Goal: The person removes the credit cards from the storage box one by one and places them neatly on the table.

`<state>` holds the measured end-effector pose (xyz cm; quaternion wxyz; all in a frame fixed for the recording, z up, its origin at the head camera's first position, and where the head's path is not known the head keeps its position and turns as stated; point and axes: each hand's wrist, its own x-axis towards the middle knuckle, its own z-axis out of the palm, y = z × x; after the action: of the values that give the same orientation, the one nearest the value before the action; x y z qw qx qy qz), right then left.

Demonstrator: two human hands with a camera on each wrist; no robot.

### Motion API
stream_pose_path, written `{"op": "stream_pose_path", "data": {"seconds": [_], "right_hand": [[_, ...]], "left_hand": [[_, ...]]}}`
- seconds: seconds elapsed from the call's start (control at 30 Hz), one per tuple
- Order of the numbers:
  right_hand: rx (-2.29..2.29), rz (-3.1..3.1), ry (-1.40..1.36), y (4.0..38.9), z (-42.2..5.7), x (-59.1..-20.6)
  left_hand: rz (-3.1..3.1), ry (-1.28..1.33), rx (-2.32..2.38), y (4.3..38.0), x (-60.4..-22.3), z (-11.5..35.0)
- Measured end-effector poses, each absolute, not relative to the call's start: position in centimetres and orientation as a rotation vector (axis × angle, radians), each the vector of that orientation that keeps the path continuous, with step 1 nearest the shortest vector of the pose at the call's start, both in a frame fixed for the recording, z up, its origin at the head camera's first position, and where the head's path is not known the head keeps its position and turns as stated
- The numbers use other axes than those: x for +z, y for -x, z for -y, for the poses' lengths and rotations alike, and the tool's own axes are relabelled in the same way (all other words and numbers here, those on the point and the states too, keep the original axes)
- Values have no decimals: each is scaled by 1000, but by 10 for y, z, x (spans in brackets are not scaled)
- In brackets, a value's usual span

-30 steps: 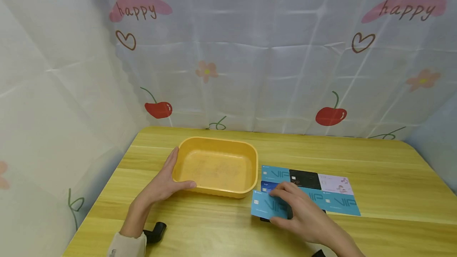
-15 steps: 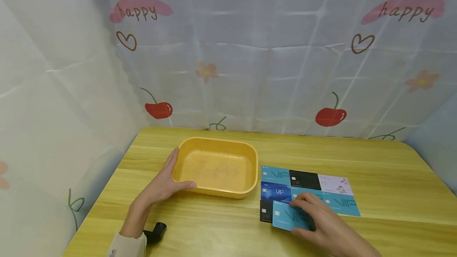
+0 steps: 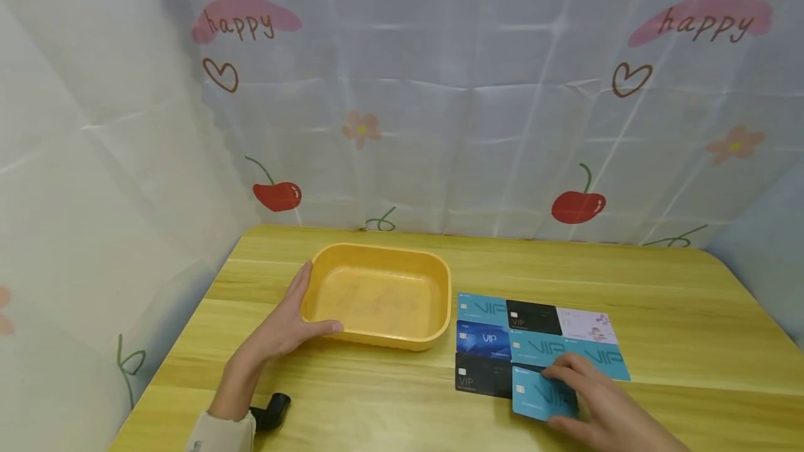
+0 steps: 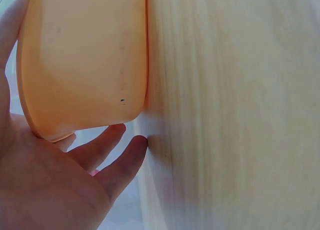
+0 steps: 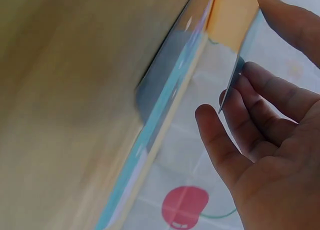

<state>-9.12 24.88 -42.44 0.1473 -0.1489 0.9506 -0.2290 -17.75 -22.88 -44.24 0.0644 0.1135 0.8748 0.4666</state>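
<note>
My left hand [image 3: 279,326] holds the left end of a yellow plastic tub [image 3: 433,342], thumb at the front rim and fingers along the side. In the left wrist view two fingers [image 4: 122,170] lie beneath the tub's end. My right hand [image 3: 597,403] pinches a light-blue VIP card [image 3: 534,396] by its right side; the right wrist view shows this card edge-on, raised off the table. Rows of cards lie left of and beyond it: a black VIP card [image 3: 482,375], a dark-blue VIP card [image 3: 482,340] and a light-blue card [image 3: 534,349] border it.
At the back of the card rows lie a light-blue card [image 3: 480,307], a black card [image 3: 534,317] and a pale floral card [image 3: 587,325]. A black object [image 3: 273,411] sits by my left wrist. A printed curtain [image 3: 471,124] hangs behind the wooden table [image 3: 352,410].
My right hand has carried the light-blue card rightward and slightly toward me, uncovering the dark-blue card and then the black card in the front row. My left hand stays on the tub.
</note>
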Motion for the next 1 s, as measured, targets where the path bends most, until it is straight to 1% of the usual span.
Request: {"op": "stream_pose_path", "data": {"seconds": [0.37,0.77,1.0], "right_hand": [[-548,-2721,496,85,-288,-441],[-482,-2786,637,79,-330,-457],[-438,-2741,453,84,-332,-458]], "left_hand": [[-2640,-345,1407,177,-442,229],[-2642,-343,1400,176,-440,230],[-2636,-336,1409,176,-442,229]]}}
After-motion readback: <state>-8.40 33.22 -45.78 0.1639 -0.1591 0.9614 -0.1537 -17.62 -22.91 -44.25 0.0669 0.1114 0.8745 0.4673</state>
